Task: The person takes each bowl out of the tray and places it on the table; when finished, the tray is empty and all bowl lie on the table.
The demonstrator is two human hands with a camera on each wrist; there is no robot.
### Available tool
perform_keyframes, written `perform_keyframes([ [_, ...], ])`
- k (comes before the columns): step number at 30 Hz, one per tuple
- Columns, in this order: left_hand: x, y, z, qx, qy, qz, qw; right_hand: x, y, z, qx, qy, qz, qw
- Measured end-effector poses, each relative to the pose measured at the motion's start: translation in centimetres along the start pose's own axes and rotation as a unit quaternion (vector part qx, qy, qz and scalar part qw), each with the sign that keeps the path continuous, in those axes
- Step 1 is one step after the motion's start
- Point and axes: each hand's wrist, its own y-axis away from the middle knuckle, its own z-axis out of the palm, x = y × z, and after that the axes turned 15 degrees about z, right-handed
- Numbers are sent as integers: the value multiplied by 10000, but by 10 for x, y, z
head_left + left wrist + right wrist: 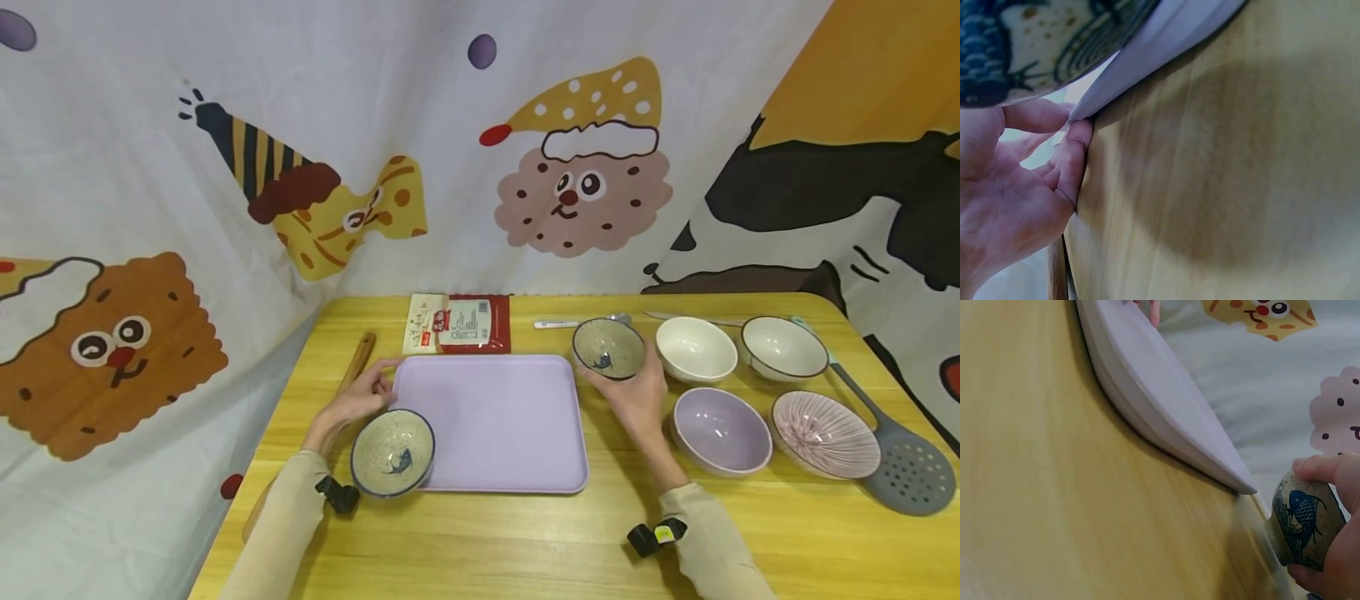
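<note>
My left hand [357, 404] is at the left edge of a lilac rectangular tray [495, 425]; in the left wrist view its thumb and fingers [1074, 164] pinch the tray's rim. A speckled bowl with a blue fish inside [393, 452] overlaps the tray's near left corner. Beyond the tray's right side, my right hand [633, 400] grips a matching speckled bowl [609, 348]. The right wrist view shows the blue fish on that bowl's outer wall [1304, 522], with the thumb and fingers around it.
Right of my right hand stand a white bowl [696, 350], a dark-rimmed bowl [783, 348], a lilac bowl [722, 432] and a pink-striped bowl [825, 435]. A grey slotted turner [909, 467] lies far right. Behind the tray are a food packet [457, 324] and a spoon [557, 324]. A wooden handle [357, 363] lies left.
</note>
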Motion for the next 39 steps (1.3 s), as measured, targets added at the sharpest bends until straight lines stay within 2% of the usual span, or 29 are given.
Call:
perform_keyframes([
  [7, 44, 6, -3, -65, 4, 0, 10000, 4, -4, 1, -50, 240, 246, 9994],
  [9, 45, 6, -3, -72, -27, -24, 10000, 4, -4, 2, -83, 299, 288, 9991],
  [11, 41, 5, -3, -69, -56, -75, 9999, 4, -5, 1, -128, 377, 314, 9987],
  [16, 16, 0, 0, -14, -101, -77, 9999, 3, -5, 0, -213, 643, 141, 9976],
  [20, 2, -1, 1, 7, -200, -64, 9998, -2, -2, -2, -146, 739, -331, 9966],
  [26, -2, 1, 0, 21, -144, -58, 9999, -23, 8, -2, 71, 861, -1070, 9905],
  [34, -1, 1, -1, -42, -280, -130, 9995, -55, 27, 2, -842, 1048, -1206, 9836],
  [39, -1, 0, -2, -71, -268, -122, 9995, -68, 37, 6, -1233, 938, -1322, 9791],
])
